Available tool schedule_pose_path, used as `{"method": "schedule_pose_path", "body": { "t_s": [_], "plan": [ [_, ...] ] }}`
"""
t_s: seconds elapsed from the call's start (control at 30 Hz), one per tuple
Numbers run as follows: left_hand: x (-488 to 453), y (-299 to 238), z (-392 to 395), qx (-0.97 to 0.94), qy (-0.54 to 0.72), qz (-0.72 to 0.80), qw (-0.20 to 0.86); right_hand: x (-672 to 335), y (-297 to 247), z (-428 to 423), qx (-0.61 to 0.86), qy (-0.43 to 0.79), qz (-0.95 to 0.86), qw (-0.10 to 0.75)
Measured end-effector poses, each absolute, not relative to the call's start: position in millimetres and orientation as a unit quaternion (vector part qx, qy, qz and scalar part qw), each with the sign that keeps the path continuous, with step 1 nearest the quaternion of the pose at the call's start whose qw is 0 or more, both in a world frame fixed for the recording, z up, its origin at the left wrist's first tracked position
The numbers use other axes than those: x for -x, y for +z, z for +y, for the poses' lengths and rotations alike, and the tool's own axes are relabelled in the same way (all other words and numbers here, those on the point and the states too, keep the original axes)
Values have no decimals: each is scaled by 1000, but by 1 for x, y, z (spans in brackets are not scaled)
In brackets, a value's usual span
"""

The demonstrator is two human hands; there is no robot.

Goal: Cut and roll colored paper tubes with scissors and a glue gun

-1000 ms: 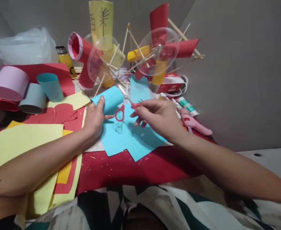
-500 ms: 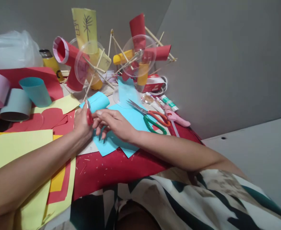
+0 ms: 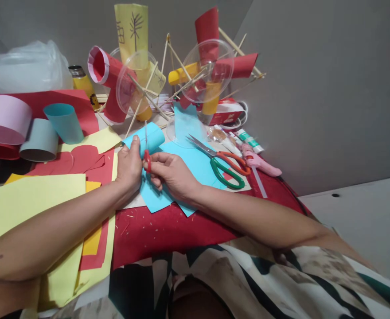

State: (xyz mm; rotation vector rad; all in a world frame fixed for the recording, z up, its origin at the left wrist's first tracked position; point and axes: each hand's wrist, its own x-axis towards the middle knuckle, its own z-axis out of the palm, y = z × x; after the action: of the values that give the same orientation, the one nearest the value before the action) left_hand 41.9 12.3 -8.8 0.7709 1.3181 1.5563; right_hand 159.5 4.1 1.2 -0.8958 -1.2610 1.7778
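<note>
Small red-handled scissors [image 3: 147, 160] are in my right hand [image 3: 175, 174], whose fingers and thumb close round the handles. The thin blades point up and away, over a curled sheet of light-blue paper [image 3: 154, 136]. My left hand [image 3: 129, 166] is closed at the near left edge of that curl, thumb up against the paper; its other fingers are mostly hidden. Flat blue paper sheets [image 3: 195, 166] lie beneath and beside my right hand. Larger scissors [image 3: 228, 164] with one orange and one green handle rest on them, slightly apart at the blades.
Two stick frames with clear plastic discs [image 3: 208, 71] and paper tubes stand at the back. Paper tubes [image 3: 64, 124], a yellow bottle [image 3: 83, 84] and a plastic bag [image 3: 25, 66] are left. Yellow sheets [image 3: 38, 212] lie near my left arm; a pink glue gun [image 3: 264, 164] is right.
The red-handled scissors have passed from my left hand into my right hand's fingers. My left thumb now presses against the blue paper. The whole view has shifted, with things appearing farther right.
</note>
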Motion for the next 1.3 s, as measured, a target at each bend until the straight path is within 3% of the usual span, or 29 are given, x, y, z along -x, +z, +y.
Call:
{"method": "schedule_pose_path", "body": {
  "t_s": [0.13, 0.23, 0.53, 0.73, 0.93, 1.3],
  "plan": [
    [-44, -5, 17, -283, 676, 490, 472, -180, 17, 6, 315, 672, -470, 477],
    [-43, 1, 18, -259, 666, 475, 514, -203, 32, 9, 308, 671, -463, 491],
    [-38, 20, 11, -282, 601, 438, 606, -254, 23, 15, 341, 676, -511, 406],
    [-27, 35, 3, -267, 587, 446, 621, -271, 30, 15, 401, 541, -656, 342],
    [-24, 46, -8, -247, 536, 482, 648, -271, 17, 24, 367, 410, -774, 313],
    [-27, 28, -8, -201, 508, 482, 685, -272, 10, 26, 373, 349, -824, 244]
  ]
}}
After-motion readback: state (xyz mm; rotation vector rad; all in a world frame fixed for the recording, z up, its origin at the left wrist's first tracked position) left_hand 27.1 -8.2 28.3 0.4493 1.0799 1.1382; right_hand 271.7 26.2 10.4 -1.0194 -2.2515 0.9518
